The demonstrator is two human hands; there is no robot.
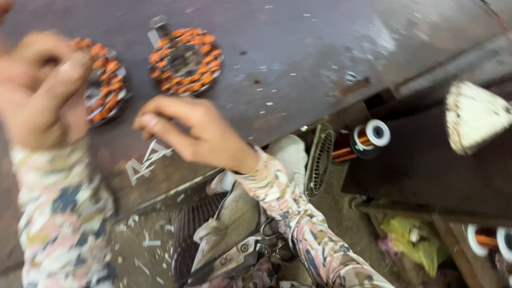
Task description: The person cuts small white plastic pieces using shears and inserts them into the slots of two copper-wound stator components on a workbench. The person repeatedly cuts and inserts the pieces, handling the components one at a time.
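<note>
The left hand (42,90) closes its fingers on 1 copper-wound stator (104,85) on the dark workbench (298,58), likely heavy, rigid, best gripped by its steel rim, while the right hand (192,130) hovers pinched, apparently empty.

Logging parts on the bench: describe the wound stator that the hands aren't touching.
The free stator is a round ring of orange copper-coloured coils around a dark metal core, and lies flat on the dark metal worktop. A short grey metal cylinder stands at its upper-left edge. Nothing holds it; the right hand hovers just below it.
</note>
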